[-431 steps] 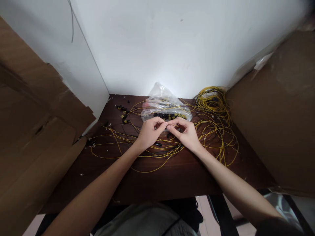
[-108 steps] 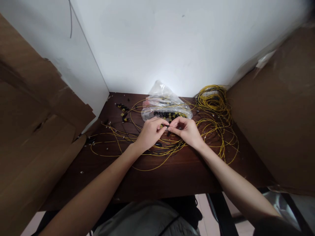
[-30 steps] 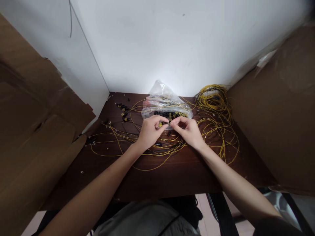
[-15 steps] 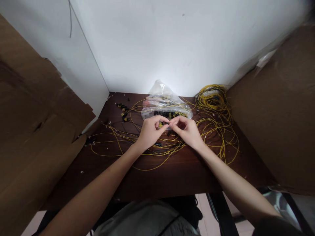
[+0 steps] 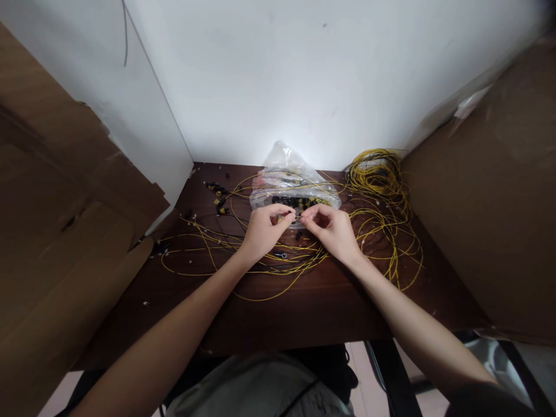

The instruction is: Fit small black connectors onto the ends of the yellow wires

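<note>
Both hands meet fingertip to fingertip just in front of a clear plastic bag (image 5: 284, 156) that holds black and yellow connectors (image 5: 304, 202). My left hand (image 5: 266, 231) is closed in a pinch; something small and dark shows at its fingertips, too small to name. My right hand (image 5: 332, 231) also pinches, with a thin yellow wire (image 5: 298, 218) showing across the narrow gap between the fingertips. Beneath the wrists, long yellow and black wires (image 5: 260, 300) run across the dark tabletop (image 5: 304, 321). A small black ring-ended piece (image 5: 283, 255) lies among them.
Coiled yellow wire (image 5: 376, 174) is heaped at the back right. Black and yellow connectors (image 5: 221, 207) lie to the back left. Cardboard panels (image 5: 65, 231) stand on both sides, and a white wall (image 5: 295, 87) closes the back. Small white scraps (image 5: 146, 303) are scattered about.
My fingertips have moved slightly apart, my left hand shifting a little to the left. A narrow gap with yellow wire now shows between them.
</note>
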